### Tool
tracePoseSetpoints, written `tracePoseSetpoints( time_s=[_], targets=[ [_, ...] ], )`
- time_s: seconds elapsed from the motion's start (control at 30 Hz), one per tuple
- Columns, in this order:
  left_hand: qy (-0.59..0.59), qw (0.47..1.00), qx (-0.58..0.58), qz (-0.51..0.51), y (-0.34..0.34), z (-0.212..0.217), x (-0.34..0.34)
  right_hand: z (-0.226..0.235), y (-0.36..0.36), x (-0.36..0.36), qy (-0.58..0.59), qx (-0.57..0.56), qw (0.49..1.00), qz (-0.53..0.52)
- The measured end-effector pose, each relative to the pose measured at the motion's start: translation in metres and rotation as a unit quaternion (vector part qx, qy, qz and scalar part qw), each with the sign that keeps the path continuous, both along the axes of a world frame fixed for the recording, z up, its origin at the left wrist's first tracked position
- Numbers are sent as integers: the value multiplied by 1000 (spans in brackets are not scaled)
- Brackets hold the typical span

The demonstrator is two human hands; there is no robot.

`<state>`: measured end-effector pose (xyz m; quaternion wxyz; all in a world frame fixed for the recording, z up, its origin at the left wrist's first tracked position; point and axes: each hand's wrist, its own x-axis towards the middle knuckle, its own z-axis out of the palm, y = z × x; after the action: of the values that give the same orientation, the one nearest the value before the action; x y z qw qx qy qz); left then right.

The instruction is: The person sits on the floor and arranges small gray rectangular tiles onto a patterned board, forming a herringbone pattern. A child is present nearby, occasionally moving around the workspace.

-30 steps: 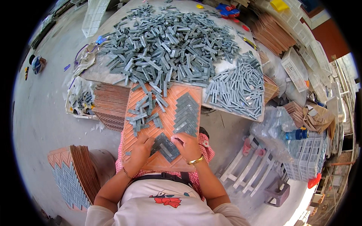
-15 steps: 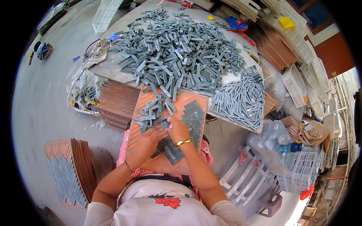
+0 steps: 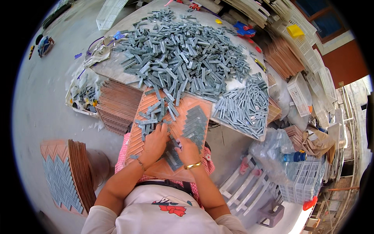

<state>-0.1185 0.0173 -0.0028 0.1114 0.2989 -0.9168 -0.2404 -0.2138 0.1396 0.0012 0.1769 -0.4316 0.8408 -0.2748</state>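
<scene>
"Both grips first: clamped or apart?"

"I can't tell for either. The left hand reaches forward, its fingertips by the lower end of the loose strips. The right hand is curled, thumb and fingers close together beside a dark strip. Whether it pinches that one is unclear."

"Which way does the dark strip point?"

"Its long axis slants from upper left to lower right, in the gap between the hands, over the tray."

"And the tray?"

"Over the lap, its long axis running away from the person, the far end leaning a little right and meeting the near edge of the tabletop."

"What else is on it?"

"Laid strips along the right side, in a zigzag, their long axes alternating between two diagonals. The loose ones, at the far left, point several ways."

"Farther out?"

"A big pile covers much of the tabletop, axes jumbled. A thinner spread lies to its right, many strips pointing away from the person. Left of the tray is a brown stack."
</scene>
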Motion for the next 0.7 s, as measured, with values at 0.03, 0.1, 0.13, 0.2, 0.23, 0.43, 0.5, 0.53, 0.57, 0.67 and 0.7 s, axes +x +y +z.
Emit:
tracePoseSetpoints(
  time_s=[0.03,0.1,0.13,0.2,0.23,0.43,0.5,0.53,0.57,0.67,0.7],
  targets=[
    [-5,1000,-6,-4,0,3,2,0,1,-1,-6,17,1000,7],
    [9,999,-29,-31,-3,0,4,3,0,-3,-18,51,998,23],
    [15,998,-41,-44,-4,1,5,-1,0,-4,-6,31,999,26],
    [3,998,-42,-54,-5,5,4,-7,-2,-6,17,-9,999,33],
    [-4,997,-42,-59,-5,7,3,-5,-3,-6,12,-8,999,39],
    [21,998,-42,-53,-8,-15,1,-3,-17,-27,3,-22,986,163],
    [27,998,-38,-43,-7,-12,4,3,-19,-33,-19,31,980,196],
    [30,998,-36,-36,-6,-8,5,7,-21,-35,-14,46,978,204],
    [32,998,-39,-33,-6,-8,5,10,-22,-37,-9,61,975,213],
    [42,998,-40,-26,-5,-7,6,5,-21,-44,-12,45,970,239],
    [46,998,-33,-27,-4,-8,8,4,-20,-45,-17,32,969,246]
  ],
)
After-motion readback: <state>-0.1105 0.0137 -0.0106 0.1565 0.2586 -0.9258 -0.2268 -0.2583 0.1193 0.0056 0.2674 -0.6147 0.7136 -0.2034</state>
